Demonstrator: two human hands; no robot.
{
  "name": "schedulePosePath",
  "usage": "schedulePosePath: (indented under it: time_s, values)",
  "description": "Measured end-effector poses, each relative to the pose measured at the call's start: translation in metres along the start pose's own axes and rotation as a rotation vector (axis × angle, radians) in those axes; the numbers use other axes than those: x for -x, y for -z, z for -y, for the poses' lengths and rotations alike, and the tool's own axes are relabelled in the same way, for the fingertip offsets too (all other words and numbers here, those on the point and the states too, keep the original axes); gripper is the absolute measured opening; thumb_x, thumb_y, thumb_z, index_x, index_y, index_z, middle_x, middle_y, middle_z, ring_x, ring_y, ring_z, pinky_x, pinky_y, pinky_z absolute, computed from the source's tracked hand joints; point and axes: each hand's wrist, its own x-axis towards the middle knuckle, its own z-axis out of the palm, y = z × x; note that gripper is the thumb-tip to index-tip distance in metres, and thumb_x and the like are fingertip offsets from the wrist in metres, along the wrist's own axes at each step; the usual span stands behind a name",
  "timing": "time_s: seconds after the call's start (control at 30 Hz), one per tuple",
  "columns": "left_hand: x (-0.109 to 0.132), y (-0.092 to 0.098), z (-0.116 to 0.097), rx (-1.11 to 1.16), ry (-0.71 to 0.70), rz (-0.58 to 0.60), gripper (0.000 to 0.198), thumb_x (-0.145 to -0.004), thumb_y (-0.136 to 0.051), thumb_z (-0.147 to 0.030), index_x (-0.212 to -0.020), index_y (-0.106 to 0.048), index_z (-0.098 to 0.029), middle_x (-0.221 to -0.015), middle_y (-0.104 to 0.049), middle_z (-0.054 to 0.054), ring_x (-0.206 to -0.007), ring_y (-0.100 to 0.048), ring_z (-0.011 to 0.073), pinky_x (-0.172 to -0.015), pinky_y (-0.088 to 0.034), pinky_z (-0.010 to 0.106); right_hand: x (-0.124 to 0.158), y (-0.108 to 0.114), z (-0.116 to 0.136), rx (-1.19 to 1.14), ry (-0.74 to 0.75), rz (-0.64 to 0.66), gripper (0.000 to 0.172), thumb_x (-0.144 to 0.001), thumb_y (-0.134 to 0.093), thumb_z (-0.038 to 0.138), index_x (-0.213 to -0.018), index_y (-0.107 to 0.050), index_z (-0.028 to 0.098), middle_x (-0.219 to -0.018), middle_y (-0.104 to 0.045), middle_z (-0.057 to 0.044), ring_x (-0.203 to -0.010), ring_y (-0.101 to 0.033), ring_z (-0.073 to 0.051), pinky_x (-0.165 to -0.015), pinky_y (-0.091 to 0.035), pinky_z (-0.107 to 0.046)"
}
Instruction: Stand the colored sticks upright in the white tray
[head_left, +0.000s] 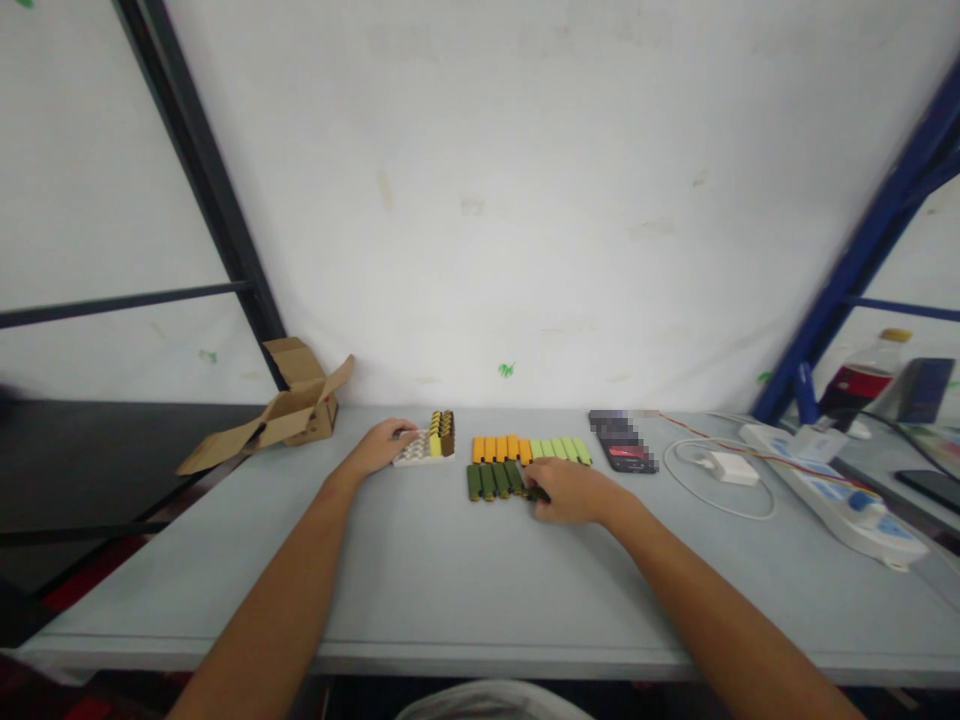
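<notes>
My left hand (382, 445) rests curled on the left edge of a white cell holder (417, 452) that has a few yellow and dark cells (442, 432) standing in its right side. My right hand (568, 491) lies on the table with its fingers pinched on a dark green cell (535, 494) at the right end of a row of dark green cells (495, 481). Behind that row lie a row of orange cells (499, 449) and a row of light green cells (561, 449).
An open cardboard box (289, 405) sits at the back left. A phone (626, 447), a white charger with cable (731, 467) and a power strip (832, 490) lie at the right, with a bottle (862, 378) behind. A white wall stands behind the grey table (450, 580).
</notes>
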Motion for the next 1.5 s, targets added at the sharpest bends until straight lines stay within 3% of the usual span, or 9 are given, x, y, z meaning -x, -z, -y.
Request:
schedulePosePath:
  time_s: [0.2, 0.37, 0.47, 0.77, 0.93, 1.1, 1.2, 1.3, 1.5]
  values:
    - [-0.001, 0.0, 0.002, 0.004, 0.008, 0.012, 0.051, -0.073, -0.053, -0.061, -0.091, -0.073, -0.018, -0.098, -0.075, 0.01, -0.097, -0.066, 0.0284, -0.09, -0.05, 0.038, 0.001, 0.002, -0.006, -0.04, -0.02, -0.04, 0.024, -0.082, -0.049, 0.015, -0.101, -0.063, 0.01, -0.105, -0.068, -0.018, -0.092, -0.062, -0.024, -0.078, -0.042, -0.031]
    - [-0.001, -0.001, 0.001, 0.006, 0.012, 0.006, 0.05, -0.073, -0.053, -0.059, -0.09, -0.073, -0.017, -0.1, -0.075, 0.011, -0.097, -0.066, 0.0287, -0.091, -0.049, 0.039, -0.002, 0.012, -0.012, -0.255, 0.019, -0.181, 0.02, -0.084, -0.04, 0.01, -0.079, -0.059, 0.015, -0.072, -0.062, -0.004, -0.066, -0.052, -0.014, -0.066, -0.036, -0.026]
    - [-0.001, 0.0, 0.0, 0.005, 0.011, 0.01, 0.051, -0.073, -0.052, -0.06, -0.091, -0.073, -0.017, -0.1, -0.075, 0.011, -0.097, -0.066, 0.0289, -0.092, -0.049, 0.039, -0.003, 0.015, -0.012, -0.397, 0.035, -0.273, 0.023, -0.084, -0.037, 0.009, -0.076, -0.057, 0.016, -0.066, -0.055, 0.0, -0.062, -0.048, -0.013, -0.063, -0.035, -0.025]
    - [0.0, 0.001, -0.002, 0.015, 0.018, 0.014, 0.052, -0.073, -0.053, -0.062, -0.091, -0.073, -0.017, -0.1, -0.075, 0.011, -0.098, -0.065, 0.0292, -0.092, -0.049, 0.04, -0.001, 0.016, -0.006, -0.575, 0.057, -0.416, 0.019, -0.097, -0.041, 0.03, -0.098, -0.055, 0.018, -0.078, -0.064, -0.002, -0.069, -0.055, -0.014, -0.069, -0.04, -0.026]
    - [-0.001, -0.001, 0.002, 0.027, 0.025, 0.005, 0.053, -0.072, -0.055, -0.063, -0.09, -0.074, -0.018, -0.099, -0.075, 0.01, -0.099, -0.065, 0.0292, -0.093, -0.048, 0.04, -0.001, 0.013, -0.009, -0.575, -0.052, -0.596, 0.029, -0.095, -0.045, 0.034, -0.119, -0.052, 0.018, -0.06, -0.046, 0.006, -0.054, -0.043, -0.012, -0.056, -0.032, -0.024]
    - [-0.002, -0.001, 0.004, 0.001, 0.017, 0.01, 0.053, -0.073, -0.053, -0.062, -0.093, -0.073, -0.017, -0.1, -0.074, 0.011, -0.098, -0.065, 0.0289, -0.092, -0.048, 0.04, -0.004, 0.015, -0.013, -0.708, -0.149, -0.798, 0.025, -0.093, -0.048, 0.037, -0.086, -0.062, 0.016, -0.062, -0.045, 0.003, -0.057, -0.041, -0.011, -0.055, -0.03, -0.025]
    - [-0.003, -0.001, 0.004, -0.002, 0.017, 0.022, 0.053, -0.073, -0.053, -0.062, -0.093, -0.073, -0.017, -0.1, -0.074, 0.011, -0.098, -0.065, 0.0287, -0.092, -0.048, 0.039, -0.007, 0.016, -0.013, -0.862, -0.072, -0.814, 0.03, -0.095, -0.047, 0.041, -0.077, -0.055, 0.018, -0.067, -0.049, 0.001, -0.064, -0.046, -0.012, -0.06, -0.036, -0.025]
    - [-0.003, -0.001, 0.004, -0.006, 0.023, 0.023, 0.054, -0.073, -0.052, -0.063, -0.093, -0.073, -0.017, -0.1, -0.074, 0.01, -0.099, -0.065, 0.0292, -0.093, -0.048, 0.04, -0.011, 0.013, -0.011, -1.133, 0.019, -0.732, 0.03, -0.094, -0.047, 0.049, -0.086, -0.05, 0.02, -0.073, -0.056, 0.0, -0.062, -0.05, -0.012, -0.056, -0.038, -0.024]
    - [-0.001, 0.0, 0.003, 0.01, 0.016, 0.01, 0.056, -0.072, -0.053, -0.065, -0.093, -0.073, -0.017, -0.101, -0.074, 0.011, -0.099, -0.065, 0.0289, -0.094, -0.048, 0.04, -0.015, 0.012, -0.006, -1.571, 0.013, -0.709, 0.028, -0.084, -0.061, 0.047, -0.085, -0.051, 0.02, -0.057, -0.028, 0.01, -0.045, -0.023, -0.006, -0.045, -0.02, -0.021]
